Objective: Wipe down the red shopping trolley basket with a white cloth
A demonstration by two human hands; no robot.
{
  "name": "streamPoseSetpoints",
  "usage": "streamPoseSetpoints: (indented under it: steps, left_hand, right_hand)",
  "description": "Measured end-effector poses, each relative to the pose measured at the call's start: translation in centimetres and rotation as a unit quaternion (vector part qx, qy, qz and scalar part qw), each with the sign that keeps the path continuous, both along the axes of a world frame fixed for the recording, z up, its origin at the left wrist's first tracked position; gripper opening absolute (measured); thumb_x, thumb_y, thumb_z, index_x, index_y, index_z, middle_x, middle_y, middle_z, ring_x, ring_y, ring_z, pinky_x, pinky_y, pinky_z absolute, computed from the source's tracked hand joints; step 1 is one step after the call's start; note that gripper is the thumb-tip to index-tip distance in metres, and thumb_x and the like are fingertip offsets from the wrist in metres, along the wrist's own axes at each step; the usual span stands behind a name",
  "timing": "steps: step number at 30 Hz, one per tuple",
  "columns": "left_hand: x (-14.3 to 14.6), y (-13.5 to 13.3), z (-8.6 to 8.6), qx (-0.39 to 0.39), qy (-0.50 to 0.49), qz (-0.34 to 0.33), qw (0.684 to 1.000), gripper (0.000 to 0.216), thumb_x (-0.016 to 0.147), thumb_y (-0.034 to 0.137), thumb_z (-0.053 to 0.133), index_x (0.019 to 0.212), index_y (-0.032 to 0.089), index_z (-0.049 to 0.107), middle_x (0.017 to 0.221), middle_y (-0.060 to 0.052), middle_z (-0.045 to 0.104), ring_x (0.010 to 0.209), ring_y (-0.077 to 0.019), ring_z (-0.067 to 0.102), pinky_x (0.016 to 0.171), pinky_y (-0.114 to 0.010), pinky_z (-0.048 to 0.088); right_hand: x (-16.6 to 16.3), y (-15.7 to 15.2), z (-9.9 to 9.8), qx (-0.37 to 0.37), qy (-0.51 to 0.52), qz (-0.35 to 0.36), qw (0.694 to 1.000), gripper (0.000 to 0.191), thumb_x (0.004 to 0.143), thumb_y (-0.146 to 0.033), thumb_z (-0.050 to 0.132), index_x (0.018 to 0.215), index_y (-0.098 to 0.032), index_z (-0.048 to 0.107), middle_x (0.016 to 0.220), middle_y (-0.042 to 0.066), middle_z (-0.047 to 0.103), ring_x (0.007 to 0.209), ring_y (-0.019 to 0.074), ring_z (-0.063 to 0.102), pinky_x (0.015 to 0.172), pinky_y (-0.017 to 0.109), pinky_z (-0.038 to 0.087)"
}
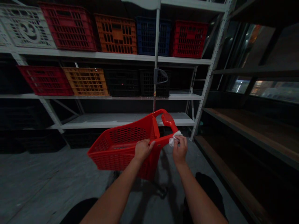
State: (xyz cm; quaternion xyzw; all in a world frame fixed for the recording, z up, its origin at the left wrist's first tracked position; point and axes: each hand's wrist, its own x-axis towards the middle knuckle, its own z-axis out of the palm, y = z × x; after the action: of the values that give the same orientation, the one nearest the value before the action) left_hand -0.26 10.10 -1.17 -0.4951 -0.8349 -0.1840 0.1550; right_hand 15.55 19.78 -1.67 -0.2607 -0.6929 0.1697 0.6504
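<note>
A red plastic shopping cart (pixel 123 157) stands on the floor in front of me, its basket pointing left and its handle at the right. My left hand (pixel 143 150) grips the near rim of the basket, thumb along the top edge and the fingers partly hidden over the inner side. In my right hand (pixel 179 149) is a crumpled white tissue (pixel 175 137), pinched against the near corner of the cart's handle (pixel 169 121). The tissue covers part of that corner.
Behind the cart rises a white metal rack (pixel 130 121) holding red, orange, blue, black and white crates, such as an orange crate (pixel 116 34). A thin upright pole (pixel 157 46) stands before it. Along the right run wooden shelves (pixel 252 133). Grey floor (pixel 35 183) extends left.
</note>
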Motion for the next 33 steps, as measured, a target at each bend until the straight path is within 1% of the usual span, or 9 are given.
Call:
streamPoseSetpoints:
  steps: [6,9,13,17,20,24,26,29,33]
  left_hand:
    - [-0.6,-0.9,0.0,0.009,0.008,-0.01,1.0,0.05,0.086,0.054,0.022,0.075,0.019,0.057,0.079,-0.007,0.066,0.079,-0.0177,0.059,0.07,-0.027,0.036]
    - [-1.1,-1.4,0.0,0.011,0.01,-0.015,1.0,0.049,0.086,0.053,0.024,0.073,0.019,0.057,0.078,-0.006,0.066,0.078,-0.017,0.059,0.069,-0.027,0.035]
    - [-1.7,-2.1,0.0,0.014,0.014,-0.023,1.0,0.048,0.086,0.051,0.025,0.072,0.019,0.058,0.078,-0.006,0.066,0.077,-0.0175,0.059,0.069,-0.027,0.035]
    - [-2.2,-2.6,-0.1,0.02,0.016,-0.026,0.999,0.049,0.088,0.048,0.021,0.072,0.019,0.058,0.078,-0.005,0.066,0.077,-0.017,0.059,0.069,-0.028,0.034]
    - [-2.5,-2.8,-0.3,0.026,0.019,-0.025,0.999,0.051,0.088,0.049,0.02,0.072,0.018,0.058,0.076,-0.005,0.066,0.076,-0.0172,0.058,0.07,-0.028,0.034]
    - [-3.1,-3.0,-0.6,0.033,0.03,-0.032,0.999,0.054,0.088,0.049,0.018,0.071,0.018,0.058,0.074,-0.006,0.065,0.075,-0.0176,0.058,0.068,-0.029,0.033]
    - [-3.4,-3.0,-0.9,0.037,0.037,-0.038,0.998,0.055,0.088,0.05,0.016,0.07,0.018,0.057,0.073,-0.006,0.065,0.074,-0.0178,0.058,0.068,-0.029,0.033]
    - [-3.9,-3.3,-1.2,0.041,0.047,-0.046,0.997,0.057,0.087,0.052,0.014,0.07,0.018,0.057,0.071,-0.007,0.064,0.072,-0.0183,0.057,0.067,-0.03,0.033]
    - [-4.6,-4.1,-1.5,0.049,0.052,-0.058,0.996,0.058,0.087,0.054,0.013,0.069,0.018,0.056,0.069,-0.006,0.063,0.071,-0.0178,0.057,0.068,-0.029,0.033]
  right_hand:
    - [-1.8,-3.1,-1.5,0.038,-0.119,0.111,0.986,0.02,0.084,-0.015,0.042,0.087,-0.018,0.061,0.086,0.007,0.053,0.084,0.0169,0.052,0.078,0.03,0.045]
    - [-1.0,-2.8,-1.2,0.055,-0.105,0.105,0.987,0.021,0.084,-0.014,0.041,0.088,-0.018,0.061,0.087,0.007,0.053,0.085,0.0168,0.053,0.079,0.03,0.045]
    - [1.1,-0.8,0.9,0.04,-0.055,0.052,0.996,0.02,0.083,-0.016,0.041,0.088,-0.017,0.06,0.098,0.009,0.053,0.095,0.019,0.051,0.084,0.034,0.042]
    - [2.1,0.7,4.4,0.058,-0.17,0.093,0.979,0.021,0.083,-0.015,0.04,0.09,-0.017,0.06,0.094,0.007,0.061,0.09,0.0181,0.053,0.081,0.031,0.042]
    - [1.3,0.7,7.2,0.073,-0.338,0.11,0.932,0.019,0.081,-0.015,0.044,0.086,-0.018,0.062,0.08,0.005,0.063,0.079,0.0169,0.054,0.071,0.026,0.041]
    - [-2.1,-1.0,9.2,0.131,-0.523,0.118,0.834,0.017,0.081,-0.018,0.046,0.085,-0.017,0.063,0.076,0.007,0.063,0.072,0.0173,0.055,0.06,0.024,0.037]
    - [-4.1,-2.0,9.5,0.154,-0.567,0.132,0.798,0.018,0.081,-0.02,0.046,0.085,-0.017,0.063,0.076,0.007,0.065,0.072,0.0178,0.057,0.059,0.024,0.036]
    - [-5.9,-2.5,10.2,0.156,-0.598,0.162,0.769,0.02,0.081,-0.022,0.045,0.089,-0.018,0.063,0.081,0.007,0.066,0.073,0.0178,0.059,0.058,0.023,0.036]
    - [-5.1,-0.8,12.3,0.129,-0.665,0.21,0.705,0.02,0.076,-0.018,0.049,0.09,-0.018,0.063,0.084,0.006,0.067,0.074,0.0167,0.06,0.058,0.021,0.036]
